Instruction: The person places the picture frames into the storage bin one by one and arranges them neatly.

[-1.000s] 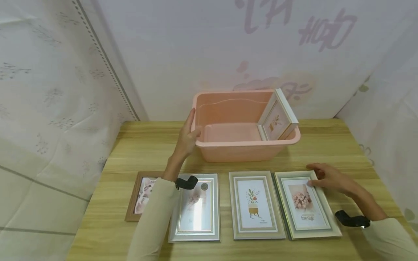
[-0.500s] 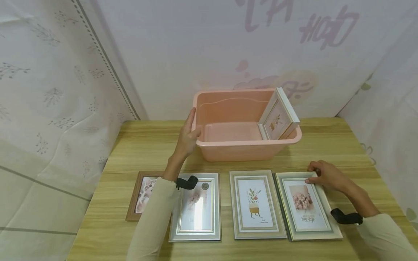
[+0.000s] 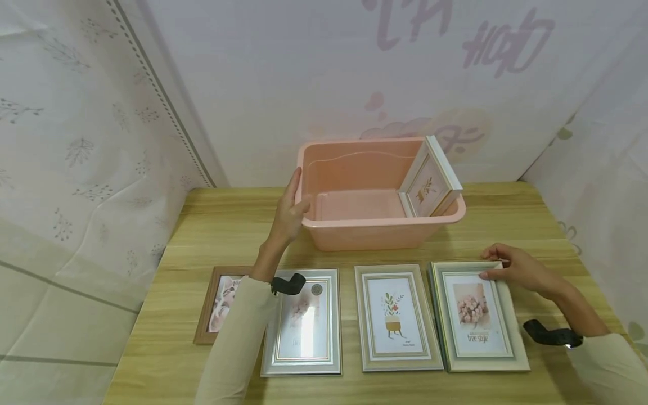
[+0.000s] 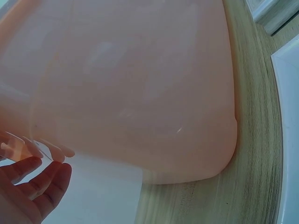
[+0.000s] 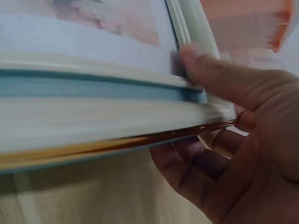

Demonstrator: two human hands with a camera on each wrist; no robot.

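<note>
The right hand [image 3: 529, 271] pinches the upper right corner of a cream photo frame [image 3: 474, 316], thumb on the front and fingers under the edge; the right wrist view shows that edge raised off the table, with a gold line along its side. The frame lies face up near the table's right side; its picture shows pink flowers above the words "free style".

The left hand [image 3: 287, 216] grips the left rim of a pink plastic tub [image 3: 367, 235], thumb over the rim and fingers along the outer wall. The tub stands upright beyond the row of frames. Inside it, at the right end, a white photo frame [image 3: 429, 183] leans against the end wall, its face turned toward the tub's middle and its top rising above the rim. That frame holds a print of a plant in an orange pot.

Just left of the cream frame lies a beige photo frame [image 3: 398, 319] with a potted-plant print. Farther left are a silver photo frame [image 3: 304, 323], glare across its glass, and a brown photo frame [image 3: 206, 318] with a kitten picture, both partly covered by the left forearm. All four lie on a wood-grain table [image 3: 238, 236].
</note>
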